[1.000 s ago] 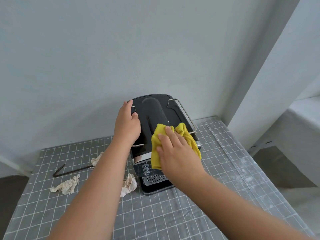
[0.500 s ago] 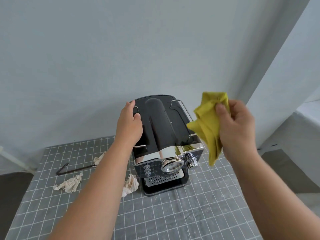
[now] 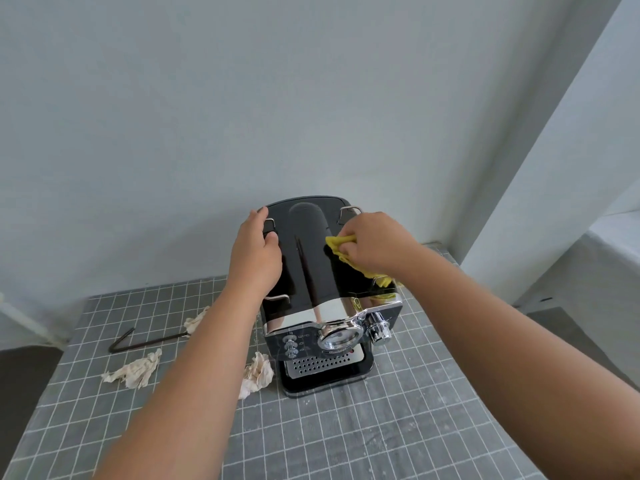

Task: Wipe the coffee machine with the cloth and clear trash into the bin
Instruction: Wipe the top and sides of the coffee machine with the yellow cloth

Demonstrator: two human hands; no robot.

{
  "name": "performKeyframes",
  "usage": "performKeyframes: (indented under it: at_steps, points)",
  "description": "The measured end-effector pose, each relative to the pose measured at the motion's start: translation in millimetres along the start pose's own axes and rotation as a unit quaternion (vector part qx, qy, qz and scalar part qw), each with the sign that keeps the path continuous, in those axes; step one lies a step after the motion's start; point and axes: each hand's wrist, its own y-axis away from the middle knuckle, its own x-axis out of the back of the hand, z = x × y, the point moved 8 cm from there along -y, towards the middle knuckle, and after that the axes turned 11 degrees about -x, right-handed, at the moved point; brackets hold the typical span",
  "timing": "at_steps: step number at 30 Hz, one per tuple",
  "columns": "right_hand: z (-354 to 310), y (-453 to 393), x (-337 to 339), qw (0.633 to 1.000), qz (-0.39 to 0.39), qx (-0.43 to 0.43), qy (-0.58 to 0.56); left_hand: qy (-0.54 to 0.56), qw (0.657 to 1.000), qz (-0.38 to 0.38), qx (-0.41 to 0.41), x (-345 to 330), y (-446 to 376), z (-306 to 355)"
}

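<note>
Right hand (image 3: 375,244) grips the cloth (image 3: 341,242), pressing it on the machine (image 3: 311,271) top; left hand (image 3: 256,252) rests flat, fingers relaxed, on its left edge.

Two bare forearms are seen entering from the lower edge of the frame. No sleeves are worn as far as the frame shows. The left hand (image 3: 255,251) and right hand (image 3: 375,242) are ungloved. No rings, watch or bands are seen on fingers or wrists. Fingernails appear short.
</note>
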Motion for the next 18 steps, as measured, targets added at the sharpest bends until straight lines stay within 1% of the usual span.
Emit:
performKeyframes:
  at_steps: [2,3,8,11,15,18]
  points:
    - [5,11,-1,0.999,-0.033,0.022,0.006,0.001,1.0,-0.002,0.0,-1,0,0]
    - [6,14,-1,0.999,-0.038,0.03,0.006,0.002,1.0,-0.001,0.001,-1,-1,0]
    - [2,-11,3,0.998,0.008,0.004,-0.054,0.0,1.0,0.006,0.006,0,-1,0]
    - [-2,-18,1,0.998,0.004,0.013,-0.056,0.004,1.0,0.008,0.008,1,0,0]
    - [4,10,0,0.997,-0.035,0.074,-0.011,0.008,1.0,0.006,0.006,1,0,-1]
    - [12,23,1,0.99,-0.1,0.095,-0.021,0.003,1.0,0.003,0.004,0,1,0]
